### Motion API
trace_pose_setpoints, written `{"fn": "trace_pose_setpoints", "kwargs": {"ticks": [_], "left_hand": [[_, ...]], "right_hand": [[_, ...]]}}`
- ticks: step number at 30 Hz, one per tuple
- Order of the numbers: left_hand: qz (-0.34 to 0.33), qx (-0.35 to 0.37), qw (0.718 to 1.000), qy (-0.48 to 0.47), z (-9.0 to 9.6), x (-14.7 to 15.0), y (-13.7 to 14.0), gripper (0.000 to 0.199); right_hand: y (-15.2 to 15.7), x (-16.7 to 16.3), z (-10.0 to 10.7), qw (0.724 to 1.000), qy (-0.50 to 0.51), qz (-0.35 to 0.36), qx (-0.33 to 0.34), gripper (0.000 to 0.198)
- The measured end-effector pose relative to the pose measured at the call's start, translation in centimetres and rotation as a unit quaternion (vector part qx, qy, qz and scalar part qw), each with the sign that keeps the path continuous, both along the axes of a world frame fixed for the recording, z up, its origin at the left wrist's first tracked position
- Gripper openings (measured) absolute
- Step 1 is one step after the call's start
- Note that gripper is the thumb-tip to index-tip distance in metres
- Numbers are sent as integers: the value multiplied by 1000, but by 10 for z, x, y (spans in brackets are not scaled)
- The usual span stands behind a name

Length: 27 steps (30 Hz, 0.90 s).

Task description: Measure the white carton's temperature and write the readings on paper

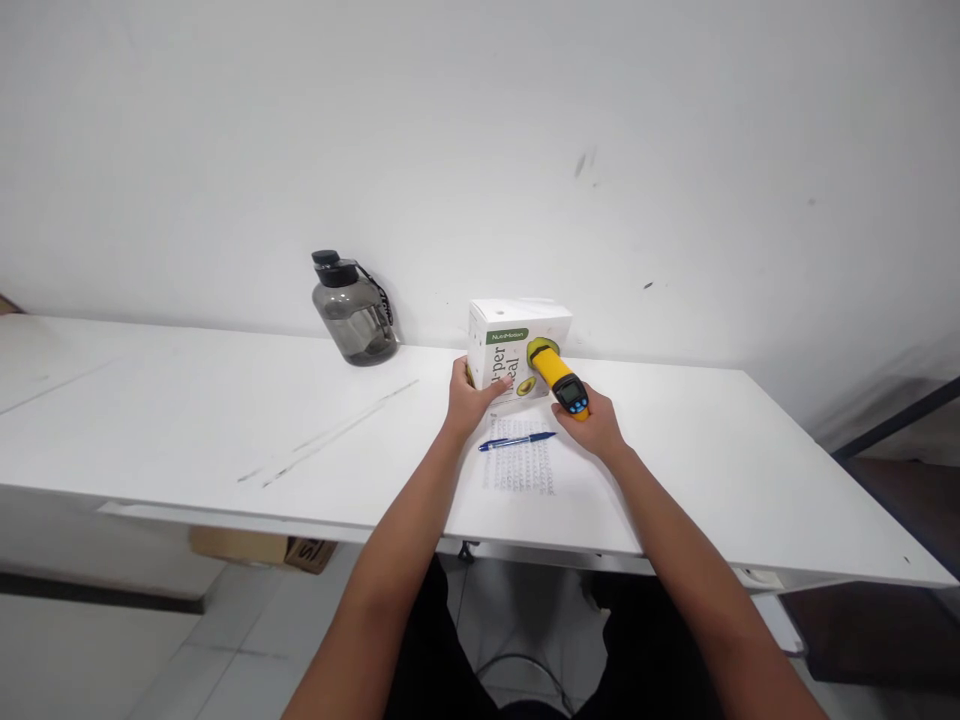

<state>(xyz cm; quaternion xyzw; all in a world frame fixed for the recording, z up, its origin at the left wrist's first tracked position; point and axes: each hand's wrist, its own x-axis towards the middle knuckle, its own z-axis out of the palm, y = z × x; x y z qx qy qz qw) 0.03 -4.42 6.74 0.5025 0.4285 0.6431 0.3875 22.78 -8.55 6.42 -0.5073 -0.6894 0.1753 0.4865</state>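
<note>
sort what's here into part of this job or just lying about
In use:
white box, gripped by left hand
yellow handheld device, in right hand

Probably lying about:
bottle
cardboard box below table
pen and written sheet, less surely

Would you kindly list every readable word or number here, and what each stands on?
"NutriMotion": green band on the white box.
"u-per" and "eal": same box, sideways, partly covered.
Too small to read: writing on the paper.
Too small or blurred: the yellow device's screen, the bottle strap, the cardboard carton.
</note>
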Motion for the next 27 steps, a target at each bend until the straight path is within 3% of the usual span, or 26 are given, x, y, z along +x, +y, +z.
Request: {"fn": "trace_pose_setpoints", "kwargs": {"ticks": [11,19,27], "left_hand": [[6,2,1000,11,-1,0,0,73],[11,3,1000,14,2,2,-3,72],[153,-36,986,49,-7,-7,10,69]], "right_hand": [[3,2,-4,1000,3,-16,-14,37],[5,1,-7,1000,2,-9,30,37],[4,-4,-4,996,12,-86,23,49]]}}
